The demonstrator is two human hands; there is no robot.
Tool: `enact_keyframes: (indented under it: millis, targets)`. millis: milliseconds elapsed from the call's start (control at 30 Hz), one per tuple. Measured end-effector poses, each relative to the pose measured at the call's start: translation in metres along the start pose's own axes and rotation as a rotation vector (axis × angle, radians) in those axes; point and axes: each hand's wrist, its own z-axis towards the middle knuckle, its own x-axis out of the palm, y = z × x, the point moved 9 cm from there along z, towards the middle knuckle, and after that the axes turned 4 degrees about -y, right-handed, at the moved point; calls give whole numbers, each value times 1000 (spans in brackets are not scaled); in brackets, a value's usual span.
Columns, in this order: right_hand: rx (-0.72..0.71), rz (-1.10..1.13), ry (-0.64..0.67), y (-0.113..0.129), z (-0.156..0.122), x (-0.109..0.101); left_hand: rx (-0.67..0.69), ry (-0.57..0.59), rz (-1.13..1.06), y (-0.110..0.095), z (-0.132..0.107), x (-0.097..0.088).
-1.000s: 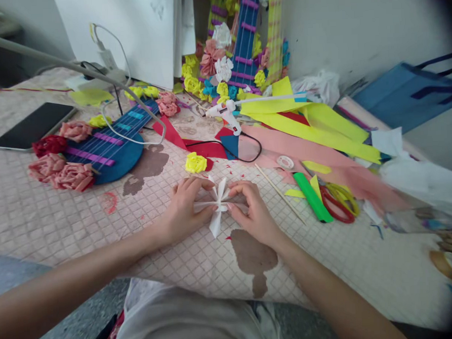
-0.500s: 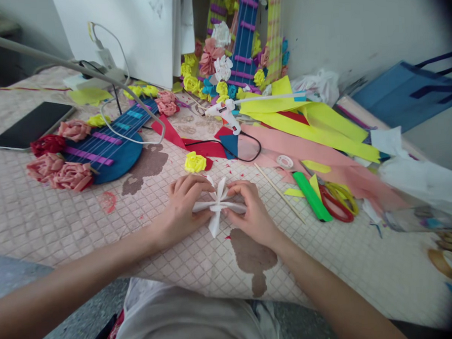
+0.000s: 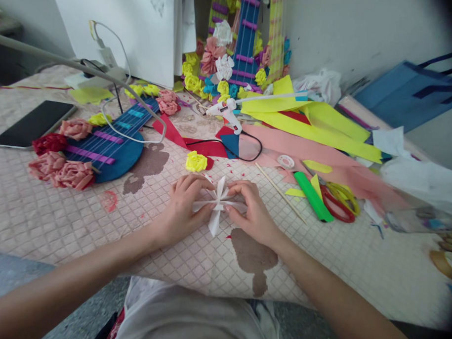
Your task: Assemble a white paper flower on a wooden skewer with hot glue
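Between my hands, low over the patterned tablecloth, is a white folded paper piece point(image 3: 219, 205) with several narrow petals spreading from its centre. My left hand point(image 3: 188, 200) pinches its left side, thumb near the centre and fingers bent above. On the opposite side, my right hand point(image 3: 250, 208) grips the right petals between thumb and curled fingers. One petal points down toward me and stays uncovered. Just beyond my left hand lies a yellow paper flower point(image 3: 196, 161) with a bit of red beside it.
A blue paper guitar point(image 3: 118, 156) with flowers lies left, near a phone point(image 3: 33, 124). Behind my hands is a white glue gun point(image 3: 227, 113) with its cable. To the right are a wooden stick point(image 3: 280, 193), a green cutter point(image 3: 313, 197), scissors point(image 3: 338, 202) and yellow strips point(image 3: 321, 131).
My left thumb has shifted slightly inward and up, closer to the centre of the white paper piece. Both hands keep their hold; the whole view has shifted very slightly.
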Motion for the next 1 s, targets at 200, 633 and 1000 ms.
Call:
enact_keyframes:
  millis: [200,633,1000]
  targets:
    - [-2,-1,-26,1,1,-2,-18,-30,39,4,1,-2]
    - [61,30,-82,-15,2,-29,-15,-7,44,16,-4,-13]
    - [-123,-76,79,9,-1,-18,162,213,168,4,17,-6]
